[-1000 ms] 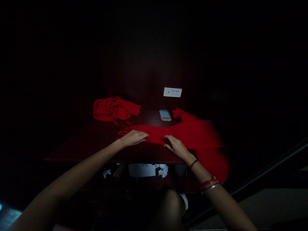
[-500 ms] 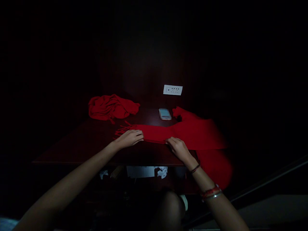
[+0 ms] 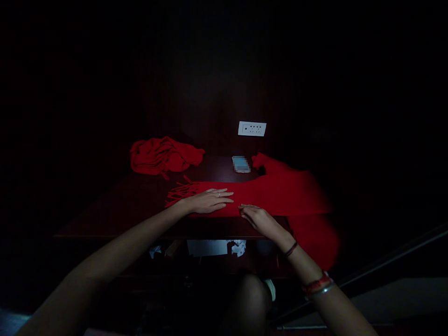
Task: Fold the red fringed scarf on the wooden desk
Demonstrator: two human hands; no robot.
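Note:
A long red scarf (image 3: 280, 191) lies across the dark table, its fringe (image 3: 180, 191) at the left end and its right part hanging over the front edge. My left hand (image 3: 210, 200), with a ring on one finger, rests flat on the cloth near the fringe, fingers stretched to the right. At the near edge of the scarf, my right hand (image 3: 261, 220) has its fingers bent together on the cloth; its thumb is partly hidden.
A crumpled red cloth (image 3: 163, 156) lies at the back left of the dark table (image 3: 101, 219). A small blurred pale-blue item (image 3: 241, 164) sits below a white wall socket (image 3: 252, 129). Papers (image 3: 207, 248) are on a shelf underneath. My knee (image 3: 250, 298) shows below.
My left hand has slid right and opened flat on the scarf. The near edge of the scarf has come down towards me, making the strip wider. My right hand has lowered slightly.

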